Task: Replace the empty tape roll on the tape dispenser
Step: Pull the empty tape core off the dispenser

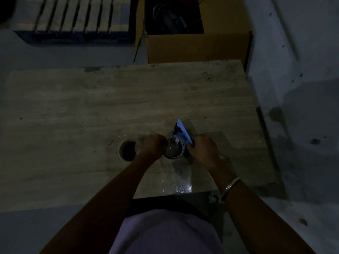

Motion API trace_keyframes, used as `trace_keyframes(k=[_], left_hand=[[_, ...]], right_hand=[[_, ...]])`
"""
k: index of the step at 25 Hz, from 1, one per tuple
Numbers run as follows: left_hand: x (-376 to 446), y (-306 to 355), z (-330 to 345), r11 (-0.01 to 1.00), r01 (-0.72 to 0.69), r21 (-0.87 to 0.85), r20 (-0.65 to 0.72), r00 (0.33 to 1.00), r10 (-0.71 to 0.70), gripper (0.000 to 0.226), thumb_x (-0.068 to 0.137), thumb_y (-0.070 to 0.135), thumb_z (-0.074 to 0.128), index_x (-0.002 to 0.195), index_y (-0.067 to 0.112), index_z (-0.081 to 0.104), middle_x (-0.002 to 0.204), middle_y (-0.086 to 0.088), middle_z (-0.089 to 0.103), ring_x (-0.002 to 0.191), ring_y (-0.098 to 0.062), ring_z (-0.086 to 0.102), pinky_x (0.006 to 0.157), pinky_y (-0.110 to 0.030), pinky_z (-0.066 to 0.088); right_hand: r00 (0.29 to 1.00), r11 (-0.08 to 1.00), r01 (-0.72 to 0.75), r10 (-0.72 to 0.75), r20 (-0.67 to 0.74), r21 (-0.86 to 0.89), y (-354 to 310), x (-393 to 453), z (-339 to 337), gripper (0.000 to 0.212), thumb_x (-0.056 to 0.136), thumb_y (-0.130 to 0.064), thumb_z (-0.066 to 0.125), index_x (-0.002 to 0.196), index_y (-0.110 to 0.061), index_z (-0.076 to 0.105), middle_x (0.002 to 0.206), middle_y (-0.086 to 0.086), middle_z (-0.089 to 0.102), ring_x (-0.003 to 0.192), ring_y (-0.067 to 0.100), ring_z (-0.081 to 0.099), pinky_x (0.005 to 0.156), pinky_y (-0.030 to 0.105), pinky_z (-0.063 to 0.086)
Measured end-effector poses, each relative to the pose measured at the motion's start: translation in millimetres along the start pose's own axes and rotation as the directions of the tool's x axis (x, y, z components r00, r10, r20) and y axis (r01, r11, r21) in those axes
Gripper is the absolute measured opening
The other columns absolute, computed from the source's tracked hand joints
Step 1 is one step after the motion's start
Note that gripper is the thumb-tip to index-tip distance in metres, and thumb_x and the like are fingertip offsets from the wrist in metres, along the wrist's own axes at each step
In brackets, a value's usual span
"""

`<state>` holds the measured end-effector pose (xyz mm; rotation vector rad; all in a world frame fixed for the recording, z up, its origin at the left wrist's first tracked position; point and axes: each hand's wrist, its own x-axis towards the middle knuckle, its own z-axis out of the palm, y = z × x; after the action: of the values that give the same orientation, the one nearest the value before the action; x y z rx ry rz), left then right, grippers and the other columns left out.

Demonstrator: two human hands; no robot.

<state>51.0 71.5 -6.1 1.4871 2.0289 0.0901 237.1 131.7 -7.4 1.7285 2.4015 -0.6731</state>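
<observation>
Blue dispenser [183, 133], gripped by the right hand [203, 150], points toward the bench's [73, 99] far edge; the left hand [153, 146] holds the tape roll [174, 149] just left of it.

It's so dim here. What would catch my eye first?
The bright blue tape dispenser, right of centre on the wooden table, held by the right hand. The left hand is at a tape roll beside it; a bare ring-shaped roll lies further left.
</observation>
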Motion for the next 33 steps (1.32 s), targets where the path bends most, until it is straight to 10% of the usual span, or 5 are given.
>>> trace_keyframes(k=[6, 14, 24, 28, 33], left_hand=[[-0.3, 14.9, -8.9, 0.994, -0.077, 0.072, 0.033, 0.997, 0.075, 0.022, 0.099, 0.019, 0.051, 0.104, 0.009, 0.069, 0.096, -0.012, 0.071, 0.084, -0.025, 0.067, 0.075, -0.036, 0.056], [-9.7, 9.6, -1.9, 0.982, -0.141, 0.123, -0.068, 0.986, 0.15, 0.021, 0.1, 0.022, 0.048, 0.095, 0.012, 0.066, 0.075, 0.002, 0.054, 0.057, -0.005, 0.044, 0.046, -0.018, 0.02], [-5.3, 5.9, -22.1, 0.972, -0.231, -0.031, -0.272, 0.938, 0.214, 0.03, 0.095, 0.013, 0.053, 0.066, 0.018, 0.048, 0.06, 0.0, 0.05, 0.052, -0.017, 0.048, 0.055, -0.031, 0.034], [-10.8, 4.8, -19.4, 0.977, -0.18, -0.115, -0.34, 0.931, 0.132, 0.015, 0.092, 0.021, 0.062, 0.08, 0.013, 0.067, 0.068, 0.0, 0.066, 0.057, -0.013, 0.06, 0.055, -0.03, 0.049], [-4.6, 6.9, -27.7, 0.959, -0.036, -0.282, -0.382, 0.921, -0.077, 0.022, 0.086, 0.023, 0.07, 0.068, 0.009, 0.071, 0.061, -0.007, 0.069, 0.051, -0.016, 0.063, 0.051, -0.031, 0.05]], right_hand=[[0.998, 0.999, -0.048, 0.048, 0.026, -0.025, -8.5, 2.2, 3.8, 0.021, 0.093, -0.022, 0.063, 0.1, -0.003, 0.069, 0.1, 0.016, 0.071, 0.09, 0.027, 0.067, 0.065, 0.027, 0.036], [0.998, 0.999, -0.043, 0.044, 0.052, -0.01, -8.2, 4.1, 5.5, 0.02, 0.094, -0.018, 0.062, 0.107, -0.004, 0.066, 0.105, 0.014, 0.069, 0.094, 0.026, 0.066, 0.068, 0.027, 0.04], [0.995, 0.993, -0.087, 0.091, 0.045, -0.08, -9.4, 4.3, 7.6, 0.019, 0.088, -0.015, 0.065, 0.104, -0.006, 0.069, 0.109, 0.017, 0.07, 0.101, 0.034, 0.066, 0.083, 0.04, 0.052], [0.972, 0.983, -0.171, 0.156, 0.177, 0.073, -9.0, 10.9, -11.0, 0.031, 0.085, -0.028, 0.065, 0.108, -0.009, 0.07, 0.107, 0.015, 0.071, 0.099, 0.033, 0.067, 0.084, 0.037, 0.054], [0.993, 0.883, -0.101, 0.114, -0.001, 0.458, -24.1, 21.8, -40.8, 0.038, 0.095, -0.03, 0.05, 0.075, -0.002, 0.066, 0.074, 0.019, 0.066, 0.068, 0.031, 0.065, 0.064, 0.04, 0.053]])
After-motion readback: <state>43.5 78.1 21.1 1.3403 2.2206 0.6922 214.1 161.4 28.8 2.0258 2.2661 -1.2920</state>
